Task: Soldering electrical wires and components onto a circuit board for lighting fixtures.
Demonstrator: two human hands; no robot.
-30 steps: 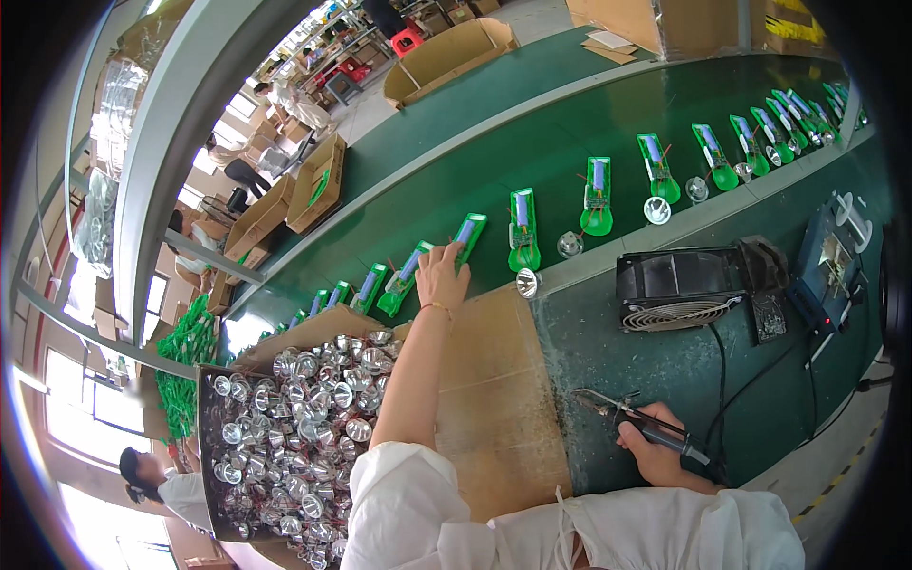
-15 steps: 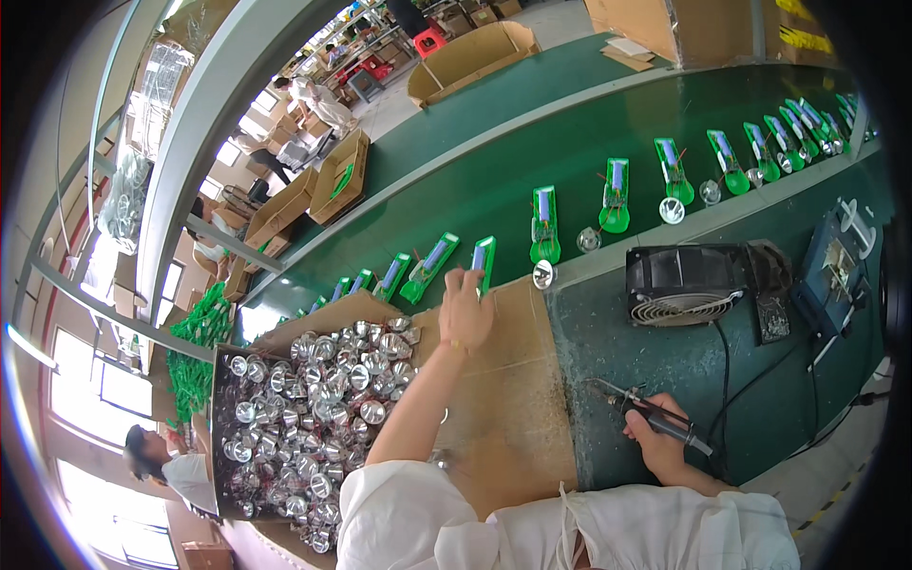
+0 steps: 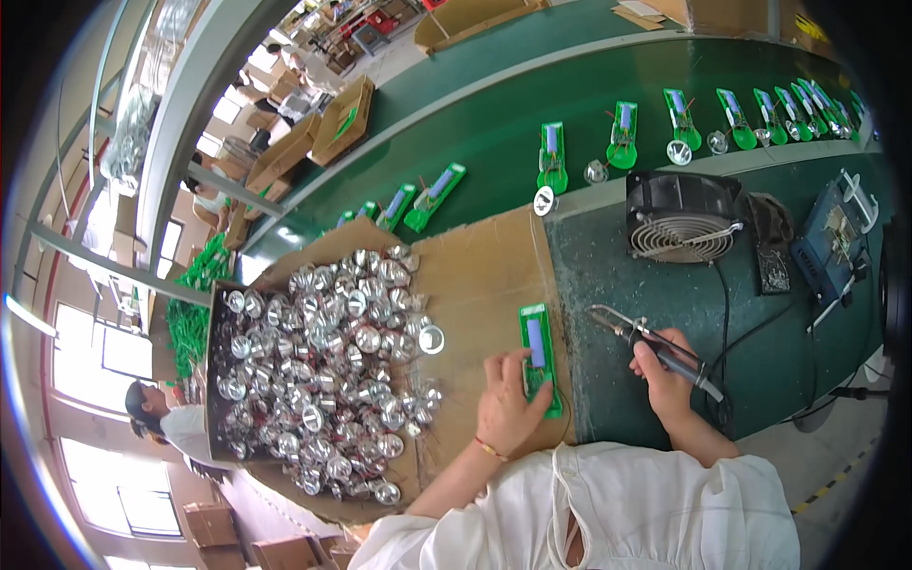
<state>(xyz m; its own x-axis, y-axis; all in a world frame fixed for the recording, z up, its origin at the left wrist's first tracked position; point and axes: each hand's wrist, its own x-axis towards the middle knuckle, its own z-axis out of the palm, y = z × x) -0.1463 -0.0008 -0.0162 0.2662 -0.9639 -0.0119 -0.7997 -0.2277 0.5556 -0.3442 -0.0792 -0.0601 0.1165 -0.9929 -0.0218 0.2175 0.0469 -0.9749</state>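
My left hand grips a green plastic housing by its sides, fingers on one edge and thumb on the other. The housing lies on the cardboard sheet and a blue cylindrical battery is set in it. In my right hand is a soldering iron, its thin metal tip pointing up and left over the green bench. To the left of my left hand, a box holds a heap of silvery reflectors with red wires. One loose reflector rests by the heap's right edge.
Green housings with batteries stand in a row along the green conveyor, several with reflectors. Beyond the iron are a black fan and a dark blue holder with a spool. A cable trails across the bench. Other people work at the far left.
My left hand has taken a green housing from the conveyor and brought it down onto the cardboard. My right hand still holds the soldering iron, and the view has shifted.
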